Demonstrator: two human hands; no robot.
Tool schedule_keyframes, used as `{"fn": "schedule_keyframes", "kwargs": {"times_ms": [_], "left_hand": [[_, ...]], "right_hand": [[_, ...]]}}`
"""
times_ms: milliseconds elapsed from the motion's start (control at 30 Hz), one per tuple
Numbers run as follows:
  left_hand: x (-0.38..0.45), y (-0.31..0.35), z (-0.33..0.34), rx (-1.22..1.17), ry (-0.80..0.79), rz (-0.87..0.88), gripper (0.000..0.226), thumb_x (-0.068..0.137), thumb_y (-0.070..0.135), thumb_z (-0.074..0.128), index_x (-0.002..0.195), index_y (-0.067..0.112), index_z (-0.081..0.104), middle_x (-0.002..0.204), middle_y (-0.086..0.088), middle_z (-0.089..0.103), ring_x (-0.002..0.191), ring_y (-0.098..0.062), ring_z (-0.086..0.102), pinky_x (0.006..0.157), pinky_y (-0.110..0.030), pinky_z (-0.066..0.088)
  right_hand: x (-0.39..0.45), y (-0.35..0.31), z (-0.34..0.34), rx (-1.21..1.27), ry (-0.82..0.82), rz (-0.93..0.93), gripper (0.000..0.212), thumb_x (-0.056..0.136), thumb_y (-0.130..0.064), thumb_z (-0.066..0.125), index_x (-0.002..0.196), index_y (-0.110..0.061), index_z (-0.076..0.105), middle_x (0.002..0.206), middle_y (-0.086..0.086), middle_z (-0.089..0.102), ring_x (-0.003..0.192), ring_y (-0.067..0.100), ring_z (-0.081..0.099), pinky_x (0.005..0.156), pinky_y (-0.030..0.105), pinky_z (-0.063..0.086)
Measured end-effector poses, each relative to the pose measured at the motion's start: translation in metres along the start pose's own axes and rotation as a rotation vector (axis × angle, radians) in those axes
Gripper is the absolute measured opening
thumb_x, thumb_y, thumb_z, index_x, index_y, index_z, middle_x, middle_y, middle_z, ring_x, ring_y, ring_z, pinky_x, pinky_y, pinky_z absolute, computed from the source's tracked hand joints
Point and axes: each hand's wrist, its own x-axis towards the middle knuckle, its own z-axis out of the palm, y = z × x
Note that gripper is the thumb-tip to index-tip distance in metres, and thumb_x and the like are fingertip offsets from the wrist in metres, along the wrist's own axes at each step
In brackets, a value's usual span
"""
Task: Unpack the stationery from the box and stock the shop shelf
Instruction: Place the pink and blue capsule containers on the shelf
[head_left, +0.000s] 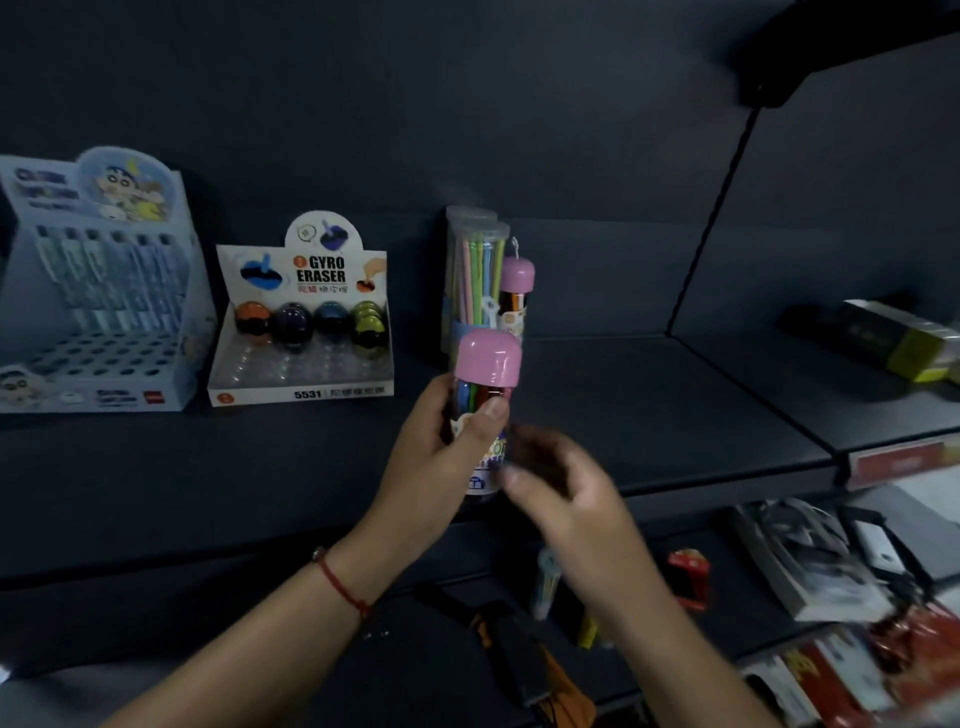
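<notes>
My left hand (441, 457) grips a clear tube of coloured pens with a pink cap (487, 364), held upright just above the front of the dark shelf (649, 405). My right hand (566, 493) is blurred, just right of the tube's lower end, fingers loosely curled and holding nothing. Behind the held tube a second pink-capped tube (515, 291) stands on the shelf beside a clear tub of pastel pencils (475, 270).
A Gyro Eraser display box (304, 322) and a blue pen display box (98, 291) stand at the shelf's left. A dark and yellow package (883, 338) lies on the right-hand shelf. Below, the lower shelf holds booklets (810, 556), a red item (688, 577) and other goods.
</notes>
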Motion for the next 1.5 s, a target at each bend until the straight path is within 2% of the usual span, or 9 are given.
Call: {"fn": "schedule_keyframes", "kwargs": {"times_ms": [333, 400, 500, 600, 800, 933, 1167, 1333, 1500], "left_hand": [[-0.01, 0.003, -0.003, 0.12, -0.203, -0.002, 0.031, 0.093, 0.039, 0.053, 0.123, 0.033, 0.052, 0.106, 0.011, 0.066, 0.102, -0.011, 0.066, 0.082, -0.033, 0.055], [-0.009, 0.008, -0.013, 0.313, -0.29, 0.051, 0.032, 0.095, 0.048, 0.05, 0.125, 0.038, 0.051, 0.112, 0.014, 0.062, 0.106, -0.006, 0.062, 0.086, -0.03, 0.053], [0.0, 0.011, -0.042, 0.889, -0.385, 0.202, 0.051, 0.093, 0.065, 0.038, 0.138, 0.04, 0.045, 0.126, 0.024, 0.048, 0.115, 0.002, 0.048, 0.095, -0.025, 0.044], [0.002, 0.005, -0.067, 1.231, -0.432, 0.337, 0.062, 0.091, 0.063, 0.031, 0.146, 0.036, 0.038, 0.141, 0.017, 0.038, 0.126, -0.005, 0.038, 0.102, -0.021, 0.03], [-0.002, -0.005, -0.076, 1.304, -0.451, 0.432, 0.05, 0.096, 0.052, 0.036, 0.14, 0.03, 0.049, 0.14, 0.006, 0.047, 0.126, -0.013, 0.042, 0.106, -0.032, 0.034], [-0.003, -0.007, -0.076, 1.306, -0.405, 0.428, 0.049, 0.095, 0.05, 0.037, 0.137, 0.029, 0.051, 0.137, 0.006, 0.05, 0.123, -0.012, 0.046, 0.104, -0.031, 0.036], [-0.005, -0.006, -0.072, 1.317, -0.384, 0.412, 0.05, 0.095, 0.048, 0.038, 0.139, 0.026, 0.05, 0.133, 0.007, 0.051, 0.119, -0.013, 0.048, 0.101, -0.034, 0.044], [-0.005, -0.005, -0.07, 1.332, -0.383, 0.39, 0.053, 0.095, 0.049, 0.036, 0.142, 0.027, 0.044, 0.134, 0.009, 0.049, 0.121, -0.011, 0.046, 0.102, -0.033, 0.043], [-0.004, -0.005, -0.07, 1.331, -0.379, 0.388, 0.052, 0.094, 0.049, 0.038, 0.141, 0.027, 0.046, 0.133, 0.008, 0.05, 0.121, -0.011, 0.047, 0.102, -0.032, 0.042]], "right_hand": [[-0.009, -0.003, 0.006, -0.167, -0.007, -0.063, 0.048, 0.083, -0.022, 0.075, 0.124, -0.036, 0.055, 0.109, -0.016, 0.069, 0.1, -0.001, 0.066, 0.083, 0.021, 0.055], [-0.005, -0.005, -0.001, -0.209, -0.029, -0.061, 0.047, 0.081, -0.02, 0.077, 0.122, -0.036, 0.058, 0.106, -0.014, 0.071, 0.098, 0.001, 0.067, 0.085, 0.023, 0.055], [0.007, -0.006, -0.013, -0.202, -0.006, -0.053, 0.05, 0.078, -0.016, 0.08, 0.121, -0.028, 0.06, 0.104, -0.01, 0.073, 0.095, 0.0, 0.068, 0.082, 0.017, 0.053], [0.036, -0.004, -0.027, -0.245, 0.062, -0.084, 0.052, 0.077, -0.013, 0.081, 0.124, -0.018, 0.058, 0.104, -0.008, 0.072, 0.091, -0.003, 0.067, 0.077, 0.009, 0.049], [0.114, 0.013, -0.049, -0.427, 0.116, -0.047, 0.062, 0.077, -0.025, 0.081, 0.131, -0.028, 0.052, 0.108, -0.02, 0.062, 0.095, -0.012, 0.057, 0.072, 0.008, 0.041], [0.151, 0.034, -0.053, -0.444, 0.099, -0.011, 0.06, 0.073, -0.021, 0.084, 0.125, -0.025, 0.056, 0.107, -0.014, 0.065, 0.099, -0.001, 0.061, 0.078, 0.015, 0.044], [0.182, 0.04, -0.05, -0.505, 0.019, -0.061, 0.046, 0.078, -0.013, 0.079, 0.116, -0.029, 0.059, 0.097, -0.022, 0.064, 0.086, -0.014, 0.058, 0.078, 0.011, 0.044], [0.196, 0.044, -0.044, -0.542, 0.0, -0.08, 0.058, 0.08, -0.013, 0.077, 0.132, -0.023, 0.056, 0.121, -0.002, 0.066, 0.111, 0.011, 0.061, 0.097, 0.029, 0.046], [0.199, 0.044, -0.042, -0.554, -0.004, -0.071, 0.064, 0.079, -0.014, 0.077, 0.138, -0.023, 0.052, 0.127, -0.001, 0.064, 0.115, 0.013, 0.059, 0.103, 0.034, 0.045]]}}
